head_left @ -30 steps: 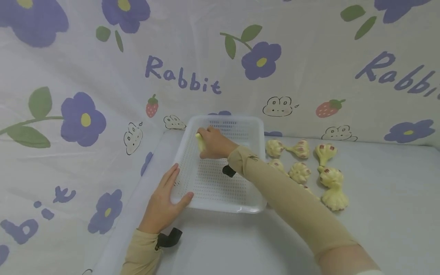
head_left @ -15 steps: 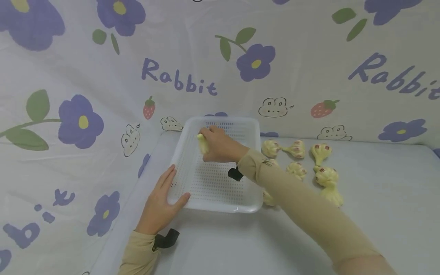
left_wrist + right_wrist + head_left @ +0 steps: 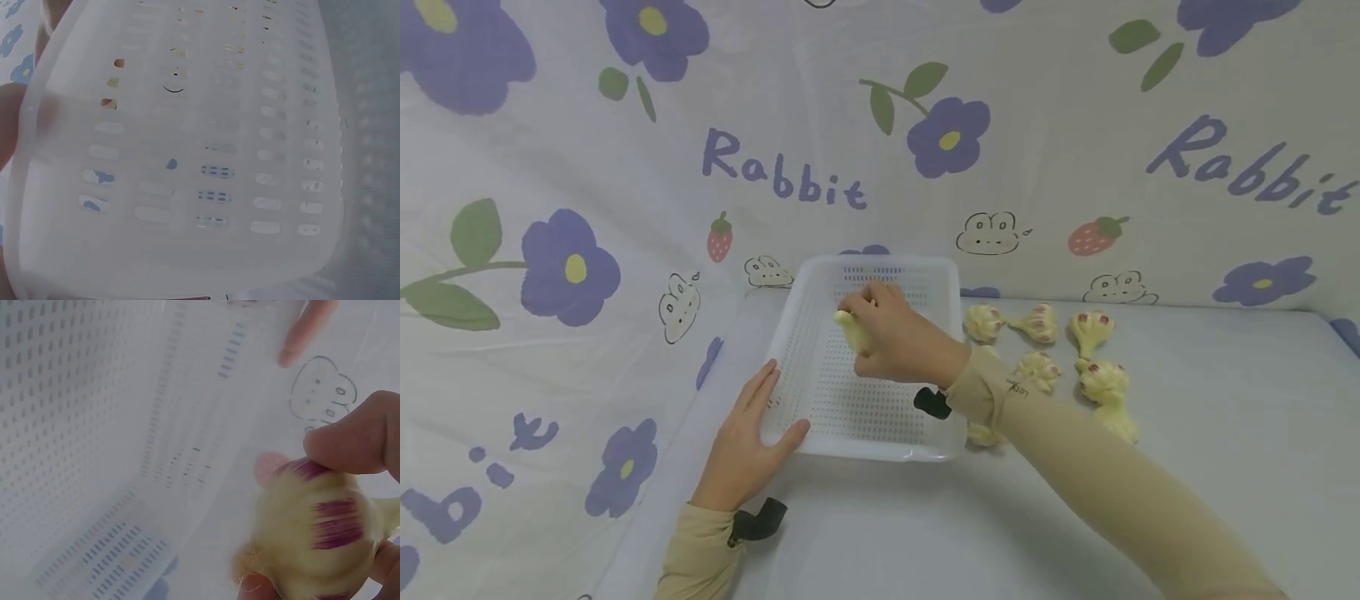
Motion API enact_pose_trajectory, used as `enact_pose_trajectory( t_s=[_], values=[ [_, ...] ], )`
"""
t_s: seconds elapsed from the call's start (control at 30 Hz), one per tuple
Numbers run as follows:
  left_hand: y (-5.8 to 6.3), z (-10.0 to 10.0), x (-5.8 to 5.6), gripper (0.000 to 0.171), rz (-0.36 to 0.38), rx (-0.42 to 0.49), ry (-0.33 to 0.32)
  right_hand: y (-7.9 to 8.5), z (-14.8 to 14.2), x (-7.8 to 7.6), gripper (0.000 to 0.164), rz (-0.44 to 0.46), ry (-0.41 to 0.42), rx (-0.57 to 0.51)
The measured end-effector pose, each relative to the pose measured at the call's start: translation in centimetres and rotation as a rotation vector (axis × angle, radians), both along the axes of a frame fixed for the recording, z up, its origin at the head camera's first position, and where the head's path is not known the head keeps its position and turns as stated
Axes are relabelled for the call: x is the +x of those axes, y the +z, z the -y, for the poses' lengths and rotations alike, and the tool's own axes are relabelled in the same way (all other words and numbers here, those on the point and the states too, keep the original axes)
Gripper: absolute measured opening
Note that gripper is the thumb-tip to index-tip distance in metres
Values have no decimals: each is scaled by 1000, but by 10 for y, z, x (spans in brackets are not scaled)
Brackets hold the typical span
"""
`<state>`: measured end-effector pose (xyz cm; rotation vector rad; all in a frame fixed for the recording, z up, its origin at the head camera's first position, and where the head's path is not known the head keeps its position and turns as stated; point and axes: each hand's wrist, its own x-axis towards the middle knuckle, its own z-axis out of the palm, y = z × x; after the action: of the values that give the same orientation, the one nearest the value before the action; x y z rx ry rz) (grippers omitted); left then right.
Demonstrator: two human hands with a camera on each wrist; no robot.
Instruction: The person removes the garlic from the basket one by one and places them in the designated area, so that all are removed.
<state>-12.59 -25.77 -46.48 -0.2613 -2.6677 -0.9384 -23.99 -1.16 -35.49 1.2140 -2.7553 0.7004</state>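
A white perforated plastic basket point(image 3: 865, 448) stands on the table. My left hand point(image 3: 741, 450) rests on its left rim with thumb and fingers spread; the left wrist view shows the slotted basket wall point(image 3: 181, 250) close up. Over the inside of the basket, my right hand point(image 3: 902, 337) grips a pale garlic bulb point(image 3: 852, 332) by its sides. In the right wrist view the garlic bulb point(image 3: 319, 525) shows purple patches and a tuft of roots, pinched between thumb and fingers.
Several more garlic bulbs point(image 3: 1105, 381) lie on the table right of the basket, some partly hidden by the right sleeve point(image 3: 1075, 450). A printed cloth point(image 3: 820, 100) rises behind the table point(image 3: 1240, 392) and along its left side.
My right hand, still gripping the garlic bulb, has moved a little toward me and to the right above the basket. My left hand stays on the rim. The head view has shifted slightly.
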Motion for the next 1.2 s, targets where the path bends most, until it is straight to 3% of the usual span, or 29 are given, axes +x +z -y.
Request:
enact_pose_trajectory(
  t_s=[0.17,0.47,0.8,1.2],
  values=[
    [-1,0,1,85,9,3,1,3,-9,16,54,-64,26,-19],
    [-2,-1,0,85,16,-4,13,6,-36,42,49,-97,45,-59],
    [0,-2,-1,84,18,3,14,-1,-67,64,52,-41,-16,-63],
    [-1,-1,-1,84,11,9,5,-21,-105,92,51,-107,-41,-94]
  ],
)
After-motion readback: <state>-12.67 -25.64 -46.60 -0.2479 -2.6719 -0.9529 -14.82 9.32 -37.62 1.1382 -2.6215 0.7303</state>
